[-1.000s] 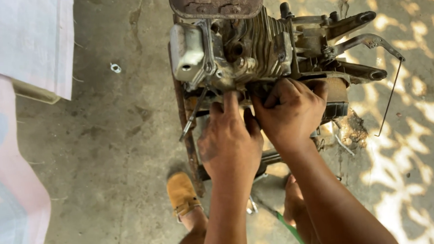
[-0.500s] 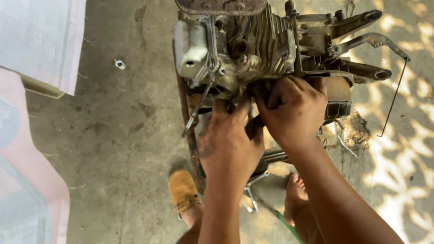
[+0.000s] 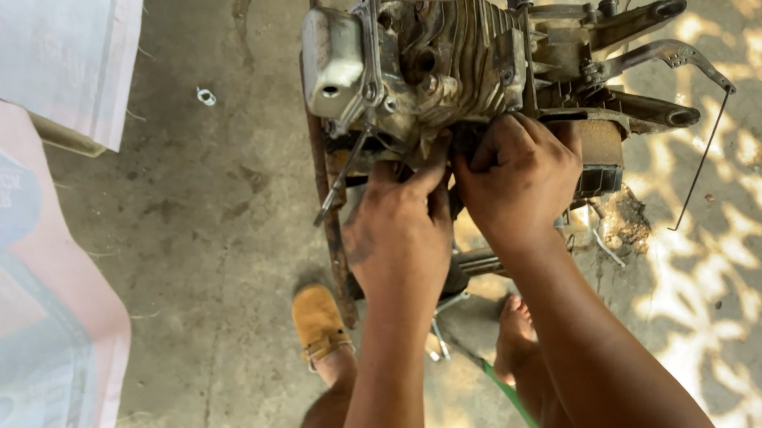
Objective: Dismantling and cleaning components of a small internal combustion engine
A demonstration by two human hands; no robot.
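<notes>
Head view: both hands (image 3: 458,202) press on the small engine (image 3: 443,66).

Bare, grime-smudged forearms, one tan sandal (image 3: 319,324), other foot bare

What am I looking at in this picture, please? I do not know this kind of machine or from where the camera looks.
The camera sits on a person's head and looks straight down. You see the person's two bare hands, the left hand and the right hand, pressed side by side against a small dirty engine with metal cooling fins. What the fingers grip is hidden beneath them. The engine sits above a concrete floor. On the floor lies a small metal washer, with printed sacks at the left. Below are the person's feet, one in a tan sandal. A thin wire rod hangs from a lever at the right.
</notes>
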